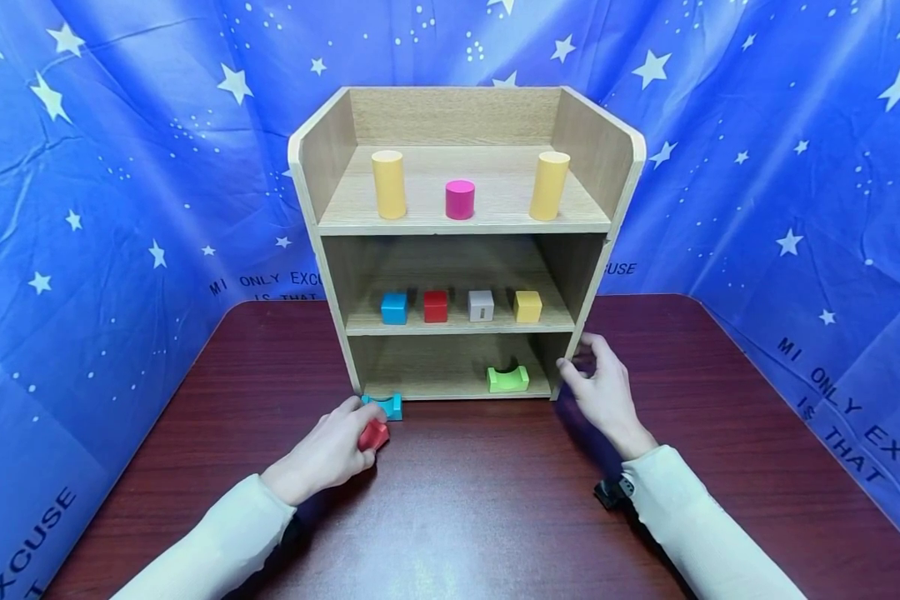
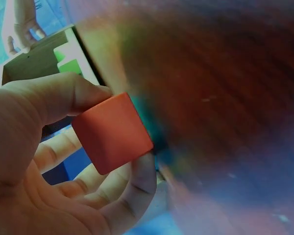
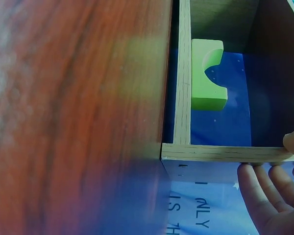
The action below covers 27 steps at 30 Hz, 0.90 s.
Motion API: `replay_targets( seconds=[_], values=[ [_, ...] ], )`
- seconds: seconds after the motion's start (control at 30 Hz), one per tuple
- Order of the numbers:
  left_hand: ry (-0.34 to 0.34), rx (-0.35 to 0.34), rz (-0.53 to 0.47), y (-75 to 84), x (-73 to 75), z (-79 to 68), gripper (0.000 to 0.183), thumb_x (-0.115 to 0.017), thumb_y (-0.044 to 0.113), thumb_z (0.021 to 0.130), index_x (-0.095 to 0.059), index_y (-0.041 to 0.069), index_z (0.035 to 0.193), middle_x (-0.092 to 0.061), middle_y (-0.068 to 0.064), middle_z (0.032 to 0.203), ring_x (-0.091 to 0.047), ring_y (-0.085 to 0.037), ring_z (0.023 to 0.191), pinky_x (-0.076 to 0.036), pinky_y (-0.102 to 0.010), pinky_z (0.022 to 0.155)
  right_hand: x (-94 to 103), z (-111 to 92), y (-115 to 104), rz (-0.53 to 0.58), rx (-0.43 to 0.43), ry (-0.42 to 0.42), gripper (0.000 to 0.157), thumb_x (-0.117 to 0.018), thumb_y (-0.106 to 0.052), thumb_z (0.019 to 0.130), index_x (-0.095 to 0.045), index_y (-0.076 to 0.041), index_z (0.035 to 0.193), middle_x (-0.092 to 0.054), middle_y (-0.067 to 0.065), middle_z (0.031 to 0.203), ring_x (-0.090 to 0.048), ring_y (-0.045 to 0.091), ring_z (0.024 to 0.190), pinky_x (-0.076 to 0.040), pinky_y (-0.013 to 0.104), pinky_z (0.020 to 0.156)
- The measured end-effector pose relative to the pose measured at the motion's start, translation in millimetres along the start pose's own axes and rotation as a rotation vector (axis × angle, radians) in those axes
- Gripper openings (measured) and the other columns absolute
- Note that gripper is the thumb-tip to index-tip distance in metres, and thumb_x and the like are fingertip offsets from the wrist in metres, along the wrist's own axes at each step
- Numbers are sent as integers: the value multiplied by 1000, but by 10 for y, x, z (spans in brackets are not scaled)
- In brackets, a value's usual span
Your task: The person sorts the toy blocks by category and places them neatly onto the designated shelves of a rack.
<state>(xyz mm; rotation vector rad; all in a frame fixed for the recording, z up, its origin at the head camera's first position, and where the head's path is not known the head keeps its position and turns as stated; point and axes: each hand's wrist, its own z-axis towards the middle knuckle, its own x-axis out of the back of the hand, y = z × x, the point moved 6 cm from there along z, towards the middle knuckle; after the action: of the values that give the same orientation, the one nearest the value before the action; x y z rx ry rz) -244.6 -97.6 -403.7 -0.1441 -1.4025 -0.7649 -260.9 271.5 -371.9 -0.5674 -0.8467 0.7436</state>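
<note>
My left hand (image 1: 328, 447) pinches a red block (image 1: 373, 435) between thumb and fingers, low over the table at the shelf's front left corner. In the left wrist view the block shows a flat square face. Right behind it is a blue block with a curved notch (image 1: 393, 407), partly hidden by the fingers. My right hand (image 1: 606, 392) grips the lower right side panel of the wooden shelf (image 1: 457, 117), thumb inside and fingers outside, as the right wrist view shows. A green notched block (image 1: 507, 380) sits on the bottom level near that panel.
Blue (image 1: 393, 308), red (image 1: 435, 307), grey (image 1: 481, 306) and yellow (image 1: 527, 307) cubes line the middle level. On top, a pink cylinder (image 1: 460, 200) stands between two tall yellow cylinders (image 1: 389, 185). A blue star-patterned cloth (image 1: 120, 167) surrounds the dark red table (image 1: 480, 517).
</note>
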Motion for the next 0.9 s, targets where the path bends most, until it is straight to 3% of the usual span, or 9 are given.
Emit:
replay_targets(
  seconds=[0.5,0.9],
  values=[
    [42,-152,38,247,105,151,41,-75,8,63,-60,17,101,-51,2,91,-52,-14,70,-45,-30,62,6,-8,22,6,-4,9,36,-69,-4,82,-56,0,115,-65,11,96,-65,22,85,-51,19,66],
    [67,-211,75,403,171,360,40,-74,8,63,-59,19,99,-49,4,88,-54,-17,71,-46,-33,61,-11,-7,18,1,-6,5,36,-69,-5,83,-55,-1,115,-65,11,97,-64,21,85,-50,18,67]
  ],
)
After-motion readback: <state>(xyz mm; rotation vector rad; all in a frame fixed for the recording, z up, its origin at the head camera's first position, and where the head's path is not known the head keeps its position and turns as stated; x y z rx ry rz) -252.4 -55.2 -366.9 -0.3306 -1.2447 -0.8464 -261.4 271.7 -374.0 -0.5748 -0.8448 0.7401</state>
